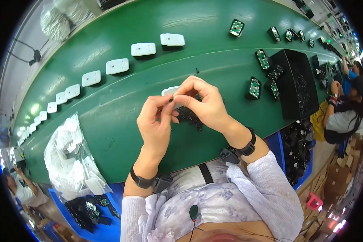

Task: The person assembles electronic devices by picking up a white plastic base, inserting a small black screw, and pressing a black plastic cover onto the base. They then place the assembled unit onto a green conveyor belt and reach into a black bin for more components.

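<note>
My left hand point(154, 119) and my right hand point(205, 105) meet above the green table, fingertips pinched together. Between them is a tiny black part point(171, 100), its exact kind too small to make out. Just behind my fingers lies a white plastic cover point(169, 91), mostly hidden by my right hand. Below my hands, a loose pile of small black parts point(191, 117) rests on the table, partly covered by my fingers. Another small black piece point(197, 70) lies alone beyond my right hand.
White covers point(117, 66) line the green bench point(205, 36). A clear bag of white pieces point(74, 157) lies left. On the right are black housings with green circuit boards point(254, 88) and a black bin point(288, 80). Blue crates point(275, 151) stand below the edge; people sit farther off.
</note>
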A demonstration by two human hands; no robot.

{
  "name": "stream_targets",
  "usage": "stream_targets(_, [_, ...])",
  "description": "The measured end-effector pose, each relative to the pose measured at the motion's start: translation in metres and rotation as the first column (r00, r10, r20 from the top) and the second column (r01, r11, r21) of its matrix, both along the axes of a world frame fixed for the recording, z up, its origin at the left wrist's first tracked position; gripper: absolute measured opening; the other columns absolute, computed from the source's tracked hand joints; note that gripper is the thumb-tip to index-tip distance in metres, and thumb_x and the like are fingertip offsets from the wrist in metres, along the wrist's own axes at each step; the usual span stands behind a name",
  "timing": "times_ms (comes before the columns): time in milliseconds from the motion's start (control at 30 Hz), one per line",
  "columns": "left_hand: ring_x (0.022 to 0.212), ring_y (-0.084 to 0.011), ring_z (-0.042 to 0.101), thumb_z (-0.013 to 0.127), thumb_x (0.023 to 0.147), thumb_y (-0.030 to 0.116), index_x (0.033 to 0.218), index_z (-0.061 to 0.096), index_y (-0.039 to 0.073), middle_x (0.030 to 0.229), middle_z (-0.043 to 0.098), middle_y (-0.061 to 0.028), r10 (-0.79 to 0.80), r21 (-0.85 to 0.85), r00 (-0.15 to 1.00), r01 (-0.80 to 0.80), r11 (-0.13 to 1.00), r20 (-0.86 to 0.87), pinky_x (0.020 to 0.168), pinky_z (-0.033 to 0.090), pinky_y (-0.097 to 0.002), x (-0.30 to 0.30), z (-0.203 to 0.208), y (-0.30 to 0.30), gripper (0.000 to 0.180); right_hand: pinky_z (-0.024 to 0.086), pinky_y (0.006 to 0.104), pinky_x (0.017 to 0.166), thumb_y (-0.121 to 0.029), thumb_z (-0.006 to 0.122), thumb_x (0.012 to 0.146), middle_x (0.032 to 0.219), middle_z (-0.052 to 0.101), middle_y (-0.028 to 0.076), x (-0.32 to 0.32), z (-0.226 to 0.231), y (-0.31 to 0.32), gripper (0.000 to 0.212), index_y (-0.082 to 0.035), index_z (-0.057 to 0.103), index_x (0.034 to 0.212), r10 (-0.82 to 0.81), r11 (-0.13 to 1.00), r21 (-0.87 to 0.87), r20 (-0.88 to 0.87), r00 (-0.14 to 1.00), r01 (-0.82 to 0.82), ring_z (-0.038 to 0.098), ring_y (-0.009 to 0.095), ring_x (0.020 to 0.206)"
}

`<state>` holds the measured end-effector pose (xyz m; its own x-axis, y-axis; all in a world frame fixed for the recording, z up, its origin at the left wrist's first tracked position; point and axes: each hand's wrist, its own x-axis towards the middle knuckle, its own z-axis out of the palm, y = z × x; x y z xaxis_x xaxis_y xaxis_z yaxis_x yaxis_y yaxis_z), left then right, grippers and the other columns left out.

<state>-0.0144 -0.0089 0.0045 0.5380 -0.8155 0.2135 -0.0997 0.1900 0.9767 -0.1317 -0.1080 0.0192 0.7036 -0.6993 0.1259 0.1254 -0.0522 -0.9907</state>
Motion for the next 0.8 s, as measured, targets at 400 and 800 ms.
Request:
stream_targets(400, [0.065, -0.0122, 0.061, 0.056, 0.088, -0.006, 0.105, 0.058, -0.003, 0.088, 0.058, -0.0074, -0.025, -0.039, 0.966, 0.036, 0.999, 0.256, 0.054, 0.053, -0.0214, -0.002, -0.005, -0.004, 0.018, 0.044, 0.0224, 0.062, -0.003, 0.066, 0.084, 0.086, 0.056, 0.003, -0.007, 0.007, 0.001, 0.006, 0.000, 0.062, 0.088, -0.074, 0.962, -0.267, -0.077, 0.994, 0.050, 0.051, 0.008, 0.070])
stream_targets(800, [0.085, -0.0240, 0.067, 0.052, 0.092, -0.002, 0.105, 0.046, -0.003, 0.099, 0.062, -0.0170, -0.170, 0.005, 0.792, 0.213, 0.977, -0.587, 0.078, 0.057, -0.0337, -0.006, 0.010, -0.001, 0.014, 0.044, 0.0218, 0.070, -0.005, 0.063, 0.088, 0.098, 0.054, 0.006, -0.008, -0.006, -0.007, 0.009, -0.003, 0.059, 0.095, -0.273, 0.925, -0.228, 0.156, 0.949, 0.303, 0.053, 0.011, 0.085])
